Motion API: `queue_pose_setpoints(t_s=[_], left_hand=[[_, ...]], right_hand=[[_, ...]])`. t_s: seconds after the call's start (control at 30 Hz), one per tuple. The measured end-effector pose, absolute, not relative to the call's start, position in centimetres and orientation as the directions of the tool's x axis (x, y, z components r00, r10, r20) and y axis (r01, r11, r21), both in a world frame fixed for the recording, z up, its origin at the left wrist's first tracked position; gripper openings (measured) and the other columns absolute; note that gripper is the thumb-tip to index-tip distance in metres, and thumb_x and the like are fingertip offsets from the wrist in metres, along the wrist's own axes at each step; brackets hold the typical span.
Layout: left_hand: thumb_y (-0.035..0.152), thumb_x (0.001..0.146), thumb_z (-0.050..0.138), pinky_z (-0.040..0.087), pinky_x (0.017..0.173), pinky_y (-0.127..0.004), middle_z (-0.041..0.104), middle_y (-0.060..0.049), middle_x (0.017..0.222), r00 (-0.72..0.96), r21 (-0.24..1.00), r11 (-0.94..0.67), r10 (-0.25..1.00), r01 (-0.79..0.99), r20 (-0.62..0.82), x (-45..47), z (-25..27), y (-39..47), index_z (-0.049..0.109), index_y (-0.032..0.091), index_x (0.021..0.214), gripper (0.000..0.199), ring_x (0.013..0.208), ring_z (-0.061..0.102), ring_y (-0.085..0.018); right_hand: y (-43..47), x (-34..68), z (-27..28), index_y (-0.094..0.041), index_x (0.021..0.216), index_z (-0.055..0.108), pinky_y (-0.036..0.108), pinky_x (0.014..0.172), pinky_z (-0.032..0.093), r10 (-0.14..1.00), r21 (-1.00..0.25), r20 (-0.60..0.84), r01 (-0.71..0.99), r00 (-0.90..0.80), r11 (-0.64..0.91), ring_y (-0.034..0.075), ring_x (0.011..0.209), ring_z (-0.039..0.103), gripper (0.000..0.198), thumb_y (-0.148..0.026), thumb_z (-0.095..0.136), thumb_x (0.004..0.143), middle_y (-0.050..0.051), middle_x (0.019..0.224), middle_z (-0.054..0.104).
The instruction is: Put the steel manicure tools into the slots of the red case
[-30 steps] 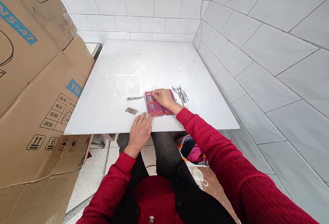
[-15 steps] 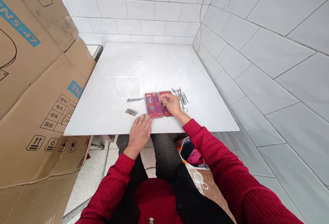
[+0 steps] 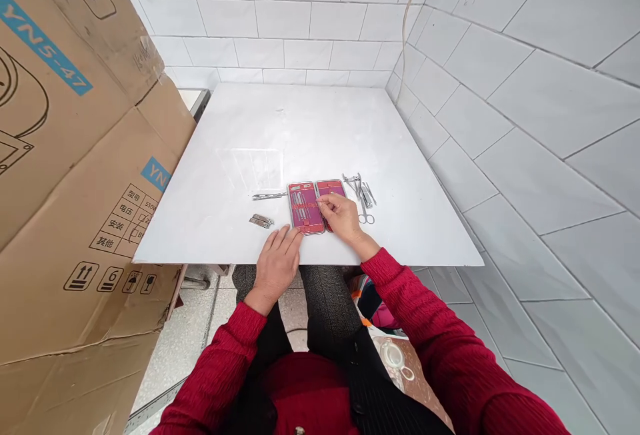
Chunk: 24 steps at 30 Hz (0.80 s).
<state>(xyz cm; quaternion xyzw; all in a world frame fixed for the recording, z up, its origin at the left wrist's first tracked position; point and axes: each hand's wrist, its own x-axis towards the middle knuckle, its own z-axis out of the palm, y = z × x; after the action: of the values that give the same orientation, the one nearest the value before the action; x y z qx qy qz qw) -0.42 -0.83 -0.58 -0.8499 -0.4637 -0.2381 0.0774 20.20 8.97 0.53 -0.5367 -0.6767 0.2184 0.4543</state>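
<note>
A small red and purple manicure case (image 3: 312,205) lies unfolded near the table's front edge, with several slim metal tools in its left half. My left hand (image 3: 277,263) rests at the case's lower left corner, fingers stretched out. Over the right half, my right hand (image 3: 344,218) has thumb and forefinger pinched together; what they hold, if anything, is too small to make out. Metal nail clippers (image 3: 261,221) lie left of the case, below a long thin metal tool (image 3: 269,196). To the right are nippers (image 3: 353,182) and small scissors (image 3: 367,218), beside other small metal tools.
The white table (image 3: 320,128) meets tiled walls (image 3: 310,18) at the back and right. A large cardboard box (image 3: 100,175) stands close on the left. Under the table's right front are a bag with cloth (image 3: 383,315) and a clear lidded container (image 3: 394,357).
The camera view has shifted slightly, so everything sits a little further right. My right hand has moved slightly down across the case, still pinched. My left hand stays at the corner.
</note>
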Motion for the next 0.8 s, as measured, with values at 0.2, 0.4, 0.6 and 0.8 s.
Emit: queue_pose_setpoints(t_s=[0.2,0.4,0.6,0.8], left_hand=[[0.012,0.096,0.047,0.04,0.115,-0.045,0.063,-0.008,0.139,0.453,0.087,-0.558,0.746,0.825,0.488,-0.5,-0.7,-0.9,0.06,0.014,0.134,0.04,0.133,0.054,-0.027],[0.013,0.096,0.049,0.04,0.115,-0.044,0.062,-0.009,0.14,0.449,0.084,-0.555,0.745,0.828,0.493,-0.6,-1.1,-1.0,0.059,0.015,0.134,0.04,0.135,0.052,-0.027],[0.015,0.097,0.049,0.039,0.116,-0.044,0.062,-0.008,0.14,0.451,0.089,-0.553,0.753,0.828,0.478,-0.6,-1.2,-1.1,0.059,0.014,0.135,0.04,0.135,0.052,-0.027],[0.016,0.097,0.048,0.039,0.116,-0.044,0.063,-0.007,0.14,0.442,0.096,-0.553,0.748,0.828,0.495,-0.6,-1.2,-1.1,0.059,0.014,0.134,0.039,0.134,0.053,-0.027]], right_hand=[[9.6,17.2,4.9,-0.019,0.097,0.074,0.028,0.076,0.043,0.893,-0.518,0.328,0.732,-0.308,0.443,0.019,0.089,0.063,0.021,-0.024,0.053,0.095,0.005,0.096,0.072],[11.4,11.8,8.1,-0.018,0.097,0.074,0.028,0.072,0.039,0.847,-0.189,0.053,0.828,-0.528,0.528,0.02,0.093,0.063,0.029,-0.023,0.046,0.1,0.008,0.107,0.07],[13.1,9.6,6.9,-0.015,0.099,0.073,0.029,0.07,0.041,0.853,0.019,-0.034,0.853,-0.521,0.522,0.023,0.091,0.065,0.035,-0.022,0.038,0.102,0.013,0.107,0.069],[14.0,9.2,6.2,-0.014,0.099,0.071,0.029,0.071,0.045,0.839,0.086,-0.049,0.834,-0.543,0.545,0.024,0.092,0.067,0.035,-0.018,0.037,0.101,0.015,0.106,0.07]])
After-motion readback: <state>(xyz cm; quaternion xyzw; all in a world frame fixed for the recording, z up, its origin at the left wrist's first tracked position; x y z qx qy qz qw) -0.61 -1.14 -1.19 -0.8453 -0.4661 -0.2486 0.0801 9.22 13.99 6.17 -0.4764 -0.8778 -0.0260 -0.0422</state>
